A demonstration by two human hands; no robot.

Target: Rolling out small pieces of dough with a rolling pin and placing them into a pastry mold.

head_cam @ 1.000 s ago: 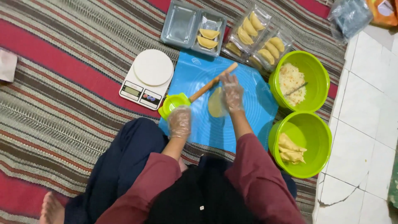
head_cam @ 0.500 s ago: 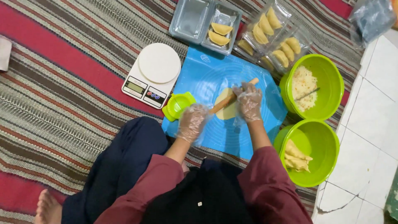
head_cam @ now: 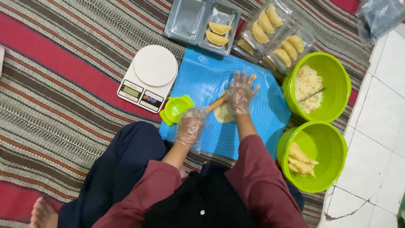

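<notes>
I sit on the floor at a blue rolling mat (head_cam: 211, 71). A wooden rolling pin (head_cam: 216, 102) lies across a flat disc of pale dough (head_cam: 222, 114) on the mat. My right hand (head_cam: 241, 92), in a clear plastic glove with its fingers spread, presses down on the pin's far end. My left hand (head_cam: 190, 125), also gloved, rests on the near end, which it hides. A green dumpling press (head_cam: 177, 108) lies open on the mat just left of my left hand.
A white kitchen scale (head_cam: 148, 77) stands left of the mat. Grey trays (head_cam: 185, 23) and clear packs (head_cam: 274, 33) hold folded pastries at the back. One green bowl (head_cam: 337, 76) holds filling and a spoon, another (head_cam: 333, 147) holds dough pieces. White tiles lie right.
The view has shifted. My right hand has flattened and slid forward over the rolling pin, fingers now spread wide, and the pin has rolled over the dough.
</notes>
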